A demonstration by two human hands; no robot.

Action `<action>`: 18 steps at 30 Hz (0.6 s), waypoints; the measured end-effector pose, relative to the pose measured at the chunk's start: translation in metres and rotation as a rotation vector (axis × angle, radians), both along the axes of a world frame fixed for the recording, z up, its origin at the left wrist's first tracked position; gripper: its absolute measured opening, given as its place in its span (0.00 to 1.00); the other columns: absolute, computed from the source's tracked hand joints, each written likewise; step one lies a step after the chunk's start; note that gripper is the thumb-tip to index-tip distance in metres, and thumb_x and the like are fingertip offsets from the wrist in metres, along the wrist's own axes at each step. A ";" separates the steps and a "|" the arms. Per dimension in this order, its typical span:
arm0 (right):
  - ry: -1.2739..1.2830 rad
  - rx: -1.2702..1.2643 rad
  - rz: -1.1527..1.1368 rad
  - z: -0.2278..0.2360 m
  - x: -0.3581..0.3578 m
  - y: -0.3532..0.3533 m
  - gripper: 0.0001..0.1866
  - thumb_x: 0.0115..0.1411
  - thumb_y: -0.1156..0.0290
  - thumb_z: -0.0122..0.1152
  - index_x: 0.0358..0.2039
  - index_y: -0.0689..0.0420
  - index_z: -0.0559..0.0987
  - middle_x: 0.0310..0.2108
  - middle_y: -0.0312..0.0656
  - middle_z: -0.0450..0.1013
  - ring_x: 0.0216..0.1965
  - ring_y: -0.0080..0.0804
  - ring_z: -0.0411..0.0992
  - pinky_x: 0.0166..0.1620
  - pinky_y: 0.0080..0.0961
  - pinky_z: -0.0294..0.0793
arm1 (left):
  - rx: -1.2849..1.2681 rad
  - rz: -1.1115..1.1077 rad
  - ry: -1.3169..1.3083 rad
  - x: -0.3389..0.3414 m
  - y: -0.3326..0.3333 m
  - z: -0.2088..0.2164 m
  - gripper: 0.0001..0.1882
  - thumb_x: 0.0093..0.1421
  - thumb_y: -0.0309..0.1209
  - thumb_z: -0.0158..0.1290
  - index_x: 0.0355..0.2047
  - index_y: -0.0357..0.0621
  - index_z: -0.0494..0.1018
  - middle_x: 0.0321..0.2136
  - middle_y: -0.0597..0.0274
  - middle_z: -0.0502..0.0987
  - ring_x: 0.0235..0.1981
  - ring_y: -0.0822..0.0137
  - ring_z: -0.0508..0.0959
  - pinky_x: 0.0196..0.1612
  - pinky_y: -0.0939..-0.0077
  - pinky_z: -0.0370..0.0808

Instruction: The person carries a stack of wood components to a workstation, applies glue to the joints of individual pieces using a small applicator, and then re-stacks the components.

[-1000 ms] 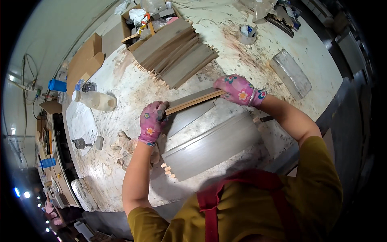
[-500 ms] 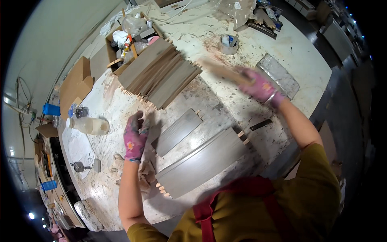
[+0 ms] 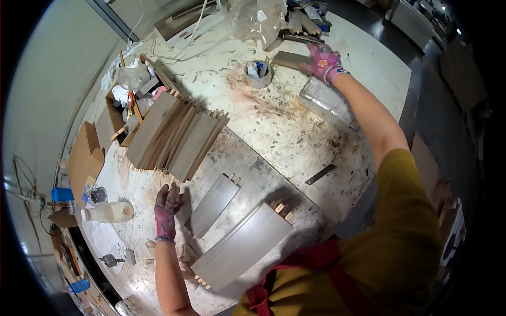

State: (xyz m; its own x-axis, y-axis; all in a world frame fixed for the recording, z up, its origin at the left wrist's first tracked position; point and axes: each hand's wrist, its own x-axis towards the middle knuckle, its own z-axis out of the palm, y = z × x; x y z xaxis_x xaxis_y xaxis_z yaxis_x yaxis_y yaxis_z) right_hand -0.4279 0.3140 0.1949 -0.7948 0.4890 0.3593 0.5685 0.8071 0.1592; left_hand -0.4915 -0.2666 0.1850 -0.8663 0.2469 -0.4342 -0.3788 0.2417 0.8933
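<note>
At the far side of the table my right hand (image 3: 322, 62), in a pink flowered glove, grips the right end of a short grey-brown wooden slat (image 3: 291, 59). The slat is low over the tabletop or resting on it; I cannot tell which. My left hand (image 3: 166, 213), gloved in dirt-darkened pink, hovers at the left with loosely bent fingers apart and nothing visible in them. Beside it lies a narrow grey board (image 3: 215, 204) with pegs at one end. Closer to me is a stack of wider grey boards (image 3: 245, 245) with dowel ends. A row of leaning boards (image 3: 176, 134) stands beyond my left hand.
A wrapped block (image 3: 328, 102) sits below my right forearm. Nearby are a round tub (image 3: 258, 76) with tools, a plastic bag (image 3: 255, 21) and a scrap pile (image 3: 305, 23). A cluttered box (image 3: 113, 108), a bottle (image 3: 109, 212) and a dark metal strip (image 3: 320, 174) also lie about.
My right hand has carried the slat away to the far side, near the scrap pile. The view has shifted, and my left hand stays beside the narrow board.
</note>
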 end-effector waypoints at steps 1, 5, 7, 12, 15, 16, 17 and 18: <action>0.028 -0.223 0.118 0.009 -0.010 -0.025 0.36 0.53 0.44 0.54 0.57 0.53 0.64 0.53 0.52 0.64 0.48 0.44 0.70 0.50 0.34 0.69 | 0.091 0.029 0.000 -0.001 -0.009 -0.009 0.27 0.62 0.41 0.48 0.58 0.43 0.57 0.50 0.56 0.71 0.45 0.63 0.74 0.47 0.68 0.72; -0.074 -0.851 0.550 0.014 -0.014 -0.123 0.34 0.56 0.43 0.51 0.54 0.57 0.67 0.51 0.52 0.67 0.49 0.46 0.68 0.53 0.34 0.66 | 0.319 0.038 -0.141 -0.013 -0.003 -0.022 0.29 0.62 0.44 0.45 0.58 0.42 0.56 0.53 0.56 0.67 0.51 0.54 0.70 0.55 0.59 0.67; -0.075 -1.003 0.645 -0.013 -0.032 -0.151 0.35 0.56 0.41 0.49 0.53 0.57 0.67 0.50 0.53 0.67 0.49 0.48 0.68 0.53 0.36 0.66 | 0.335 -0.006 -0.124 -0.015 0.007 -0.022 0.30 0.62 0.44 0.44 0.59 0.42 0.55 0.52 0.57 0.67 0.52 0.53 0.69 0.55 0.58 0.66; -0.238 -1.374 0.382 -0.035 -0.108 -0.186 0.38 0.57 0.39 0.44 0.47 0.66 0.71 0.46 0.54 0.70 0.46 0.44 0.70 0.49 0.35 0.67 | 0.346 0.051 -0.266 -0.030 0.021 -0.020 0.20 0.62 0.43 0.44 0.50 0.46 0.64 0.43 0.62 0.71 0.51 0.57 0.69 0.50 0.61 0.69; -0.294 -1.384 0.317 -0.007 -0.112 -0.222 0.39 0.56 0.38 0.44 0.45 0.67 0.72 0.40 0.54 0.73 0.40 0.42 0.71 0.48 0.36 0.67 | 0.385 0.014 -0.284 -0.046 0.004 -0.043 0.13 0.62 0.41 0.44 0.43 0.50 0.67 0.37 0.66 0.72 0.47 0.61 0.70 0.47 0.63 0.69; -0.320 -1.410 0.260 0.005 -0.108 -0.228 0.40 0.56 0.37 0.44 0.45 0.68 0.73 0.39 0.54 0.73 0.38 0.41 0.72 0.47 0.36 0.67 | 0.385 -0.034 -0.276 -0.050 0.009 -0.041 0.10 0.62 0.41 0.44 0.39 0.52 0.68 0.34 0.67 0.71 0.45 0.62 0.71 0.45 0.63 0.70; -0.442 -1.350 0.275 -0.016 -0.127 -0.225 0.38 0.55 0.39 0.48 0.45 0.67 0.73 0.43 0.51 0.72 0.41 0.39 0.70 0.46 0.35 0.67 | 0.390 0.012 -0.319 -0.049 0.017 -0.039 0.07 0.63 0.38 0.44 0.31 0.52 0.66 0.29 0.69 0.67 0.36 0.66 0.70 0.41 0.66 0.69; -0.448 -1.347 0.278 -0.024 -0.124 -0.226 0.38 0.55 0.39 0.48 0.45 0.67 0.73 0.43 0.51 0.72 0.41 0.39 0.70 0.46 0.35 0.67 | 0.393 0.017 -0.320 -0.047 0.019 -0.043 0.07 0.63 0.38 0.44 0.31 0.52 0.66 0.29 0.69 0.67 0.36 0.66 0.70 0.41 0.66 0.69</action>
